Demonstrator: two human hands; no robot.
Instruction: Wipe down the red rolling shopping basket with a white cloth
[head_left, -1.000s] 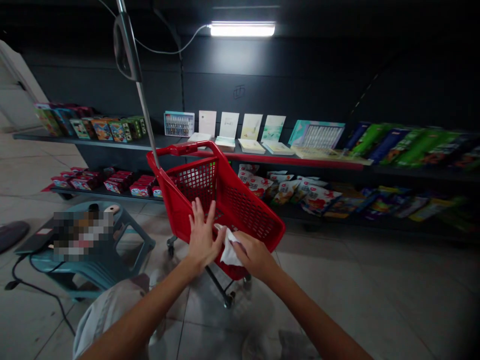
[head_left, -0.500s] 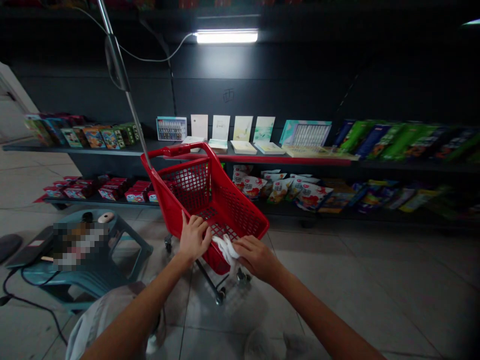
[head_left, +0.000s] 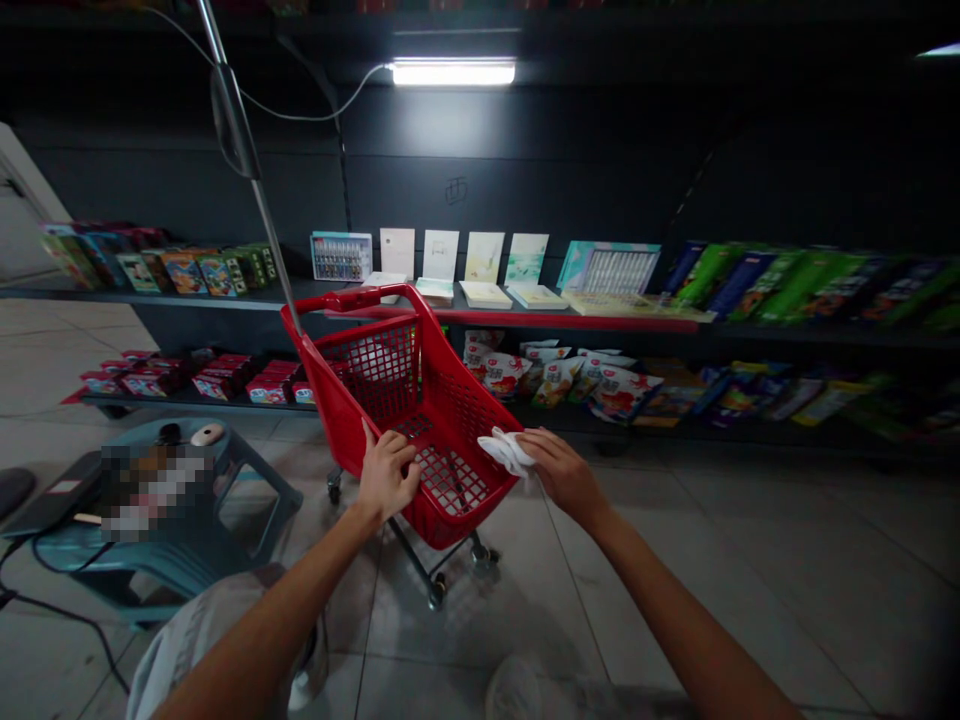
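The fingers of your left hand [head_left: 386, 480] grip the near rim of the red shopping cart [head_left: 465, 410] on the floor [head_left: 675, 560], so hold it steady and press the white cloth [head_left: 506, 450], bunched in the fingers of your right hand [head_left: 562, 470], flat on the right rim.

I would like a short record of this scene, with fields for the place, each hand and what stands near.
Place: shop aisle with tiled floor
Left hand: fingers grip the near rim of the red cart
Right hand: holds a white cloth against the cart's right rim
Behind: dark shelves with books and packets
Left of cart: blue stool
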